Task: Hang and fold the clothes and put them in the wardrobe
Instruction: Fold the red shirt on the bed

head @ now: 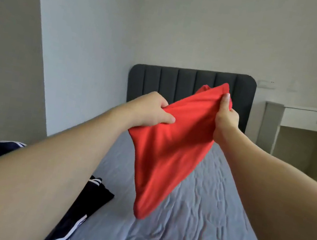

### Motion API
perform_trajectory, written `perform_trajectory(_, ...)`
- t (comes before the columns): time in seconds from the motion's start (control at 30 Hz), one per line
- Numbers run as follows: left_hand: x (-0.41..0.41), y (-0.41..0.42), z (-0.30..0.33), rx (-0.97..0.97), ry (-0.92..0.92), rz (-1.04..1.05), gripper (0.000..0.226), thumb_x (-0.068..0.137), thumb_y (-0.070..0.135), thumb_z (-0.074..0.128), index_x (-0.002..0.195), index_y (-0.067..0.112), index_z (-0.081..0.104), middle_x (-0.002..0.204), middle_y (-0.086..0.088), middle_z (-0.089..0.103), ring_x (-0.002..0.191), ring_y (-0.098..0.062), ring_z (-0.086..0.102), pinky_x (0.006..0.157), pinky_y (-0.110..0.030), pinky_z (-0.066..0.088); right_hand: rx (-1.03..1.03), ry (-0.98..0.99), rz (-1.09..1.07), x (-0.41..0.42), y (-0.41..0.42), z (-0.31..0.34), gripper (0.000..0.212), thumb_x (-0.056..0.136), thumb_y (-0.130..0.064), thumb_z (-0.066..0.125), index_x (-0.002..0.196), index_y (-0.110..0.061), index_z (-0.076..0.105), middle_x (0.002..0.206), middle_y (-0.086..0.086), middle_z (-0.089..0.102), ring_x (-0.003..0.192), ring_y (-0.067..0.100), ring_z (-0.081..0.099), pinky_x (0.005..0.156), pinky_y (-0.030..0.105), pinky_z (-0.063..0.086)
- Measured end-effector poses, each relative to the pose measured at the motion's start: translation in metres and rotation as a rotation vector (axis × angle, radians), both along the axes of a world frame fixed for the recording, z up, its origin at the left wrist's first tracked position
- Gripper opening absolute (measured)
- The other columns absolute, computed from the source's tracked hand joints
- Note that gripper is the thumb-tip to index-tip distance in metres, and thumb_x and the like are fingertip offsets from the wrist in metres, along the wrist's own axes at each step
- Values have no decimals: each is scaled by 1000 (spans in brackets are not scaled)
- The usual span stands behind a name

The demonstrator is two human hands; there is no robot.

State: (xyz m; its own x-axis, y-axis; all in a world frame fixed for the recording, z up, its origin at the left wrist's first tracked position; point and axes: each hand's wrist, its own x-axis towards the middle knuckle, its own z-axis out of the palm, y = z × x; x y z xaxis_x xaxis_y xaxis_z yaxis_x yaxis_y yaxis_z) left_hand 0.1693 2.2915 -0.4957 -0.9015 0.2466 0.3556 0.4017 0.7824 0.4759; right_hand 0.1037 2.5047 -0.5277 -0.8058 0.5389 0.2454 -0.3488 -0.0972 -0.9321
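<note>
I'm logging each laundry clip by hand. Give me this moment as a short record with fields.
setting: bed with grey sheet, dark headboard
held item: red garment, hanging in the air above the bed
left hand: grips one upper corner
right hand: grips the other upper corner
lying on bed: dark clothes with white stripes, at left
nearby: white desk, at right
</note>
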Motion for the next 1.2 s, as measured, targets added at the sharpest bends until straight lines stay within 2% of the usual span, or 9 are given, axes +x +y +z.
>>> perform_trajectory(0.17,90,59,22,-34,-149,-114,25,73,40,79,81,16,75,74,0,75,72,-20,73,69,-35,59,-243,47,-13,76,45,-12,45,87,-65,51,76,-23,59,87,-6,64,82,14,60,78,30,51)
perform_trajectory(0.23,117,88,-1,-29,-277,-176,27,75,37,80,85,12,75,79,-4,76,75,-25,73,71,-39,59,-238,-2,-41,105,71,-44,43,90,-62,49,75,-23,59,84,-7,65,80,14,60,73,31,51)
perform_trajectory(0.33,148,133,-81,17,-611,-277,21,81,29,77,88,9,73,84,-10,75,71,-28,71,77,-42,58,-103,-174,-60,145,118,-127,48,95,-56,43,80,-17,65,92,3,70,79,18,63,68,30,51)
perform_trajectory(0.43,184,179,-191,59,-933,-349,12,87,23,71,91,12,70,89,-12,74,70,-22,67,82,-39,55,-55,-417,-53,182,160,-228,58,97,-52,35,110,-6,67,112,21,67,103,37,64,93,47,51)
perform_trajectory(0.6,226,220,-305,79,-1137,-387,16,86,14,70,102,13,68,84,-6,69,67,-19,65,73,-34,55,30,-758,-269,216,196,-316,56,104,-36,27,131,8,48,134,27,52,123,42,50,105,45,40)
perform_trajectory(0.73,205,199,-310,-90,-899,-334,16,85,27,71,81,13,65,74,3,67,59,-14,63,53,-21,48,236,-738,-250,201,189,-311,55,105,-34,24,131,9,48,136,29,49,126,43,47,107,46,37)
perform_trajectory(0.93,127,117,-296,-242,-627,-17,38,94,29,54,122,3,60,134,-15,57,120,-28,56,96,-31,43,653,-589,-214,152,143,-284,43,104,-24,27,113,9,54,125,32,54,118,42,52,93,39,40)
perform_trajectory(1.07,90,75,-319,-145,-609,146,22,87,17,51,101,3,63,121,-22,62,109,-34,60,80,-33,43,930,-452,-161,113,95,-274,27,98,-10,33,100,5,55,116,29,58,109,42,55,85,41,42)
perform_trajectory(1.2,79,47,-351,32,-534,256,37,76,37,49,95,9,63,105,-14,68,98,-31,65,72,-33,44,1063,-435,-191,84,55,-287,22,100,-20,30,100,-5,47,115,21,58,107,39,56,81,42,40)
